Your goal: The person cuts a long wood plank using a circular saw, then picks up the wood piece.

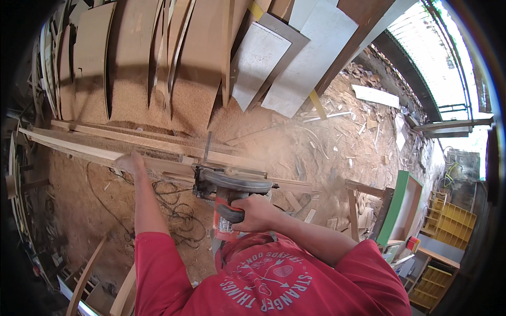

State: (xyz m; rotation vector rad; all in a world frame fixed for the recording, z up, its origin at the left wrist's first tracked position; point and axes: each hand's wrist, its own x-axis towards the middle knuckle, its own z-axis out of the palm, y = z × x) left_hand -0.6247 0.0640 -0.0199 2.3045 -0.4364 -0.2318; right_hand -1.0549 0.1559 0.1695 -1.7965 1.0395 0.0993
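A long pale wooden board [79,147] runs from the far left to the centre, alongside other long strips [95,129]. My left hand [130,162] grips this board left of a circular saw [225,179] with an orange-red body, which sits at the board's middle. My right hand [250,213] is closed around the saw's dark handle. A thin upright metal rod or guide [207,147] stands up from the saw's far side. Pale dust hangs in the air to the right of the saw, and its blade is hidden from this view.
Sheets and panels [134,58] lean at the back above piled sawdust. Cords [179,221] lie tangled on the debris-strewn floor [321,158]. At the right are a green-edged wooden frame [390,203], yellow shelving units [453,221], a bicycle [449,178] and a bright opening.
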